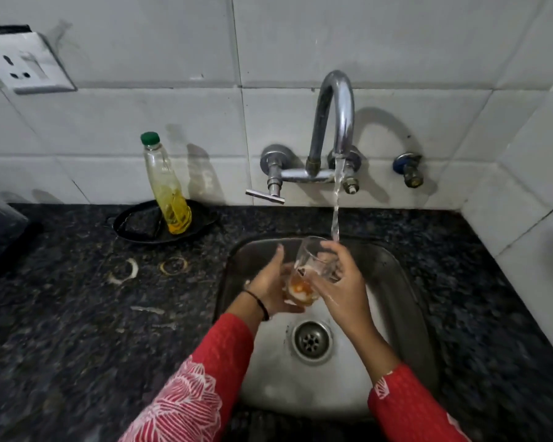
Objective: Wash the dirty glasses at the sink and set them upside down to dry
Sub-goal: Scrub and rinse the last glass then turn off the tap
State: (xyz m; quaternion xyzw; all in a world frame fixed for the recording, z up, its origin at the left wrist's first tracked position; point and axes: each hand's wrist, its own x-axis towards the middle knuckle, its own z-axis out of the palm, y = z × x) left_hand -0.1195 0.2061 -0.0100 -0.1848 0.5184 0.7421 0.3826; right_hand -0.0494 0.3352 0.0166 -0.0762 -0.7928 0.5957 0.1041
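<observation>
A clear drinking glass (312, 261) with orange residue at its bottom is tilted over the steel sink (393, 282). My left hand (273, 285) cups the glass's lower part from the left. My right hand (342, 282) grips its upper side from the right. Water runs from the chrome tap (334, 119) and falls just past the glass's rim onto my right fingers. The glass's base is partly hidden by both hands.
A bottle of yellow liquid with a green cap (168, 189) stands on a black dish (131, 223) on the dark granite counter (77, 314), left of the sink. The drain (312, 341) lies below my hands. A wall socket (26, 63) and a dark object (0, 231) are at left.
</observation>
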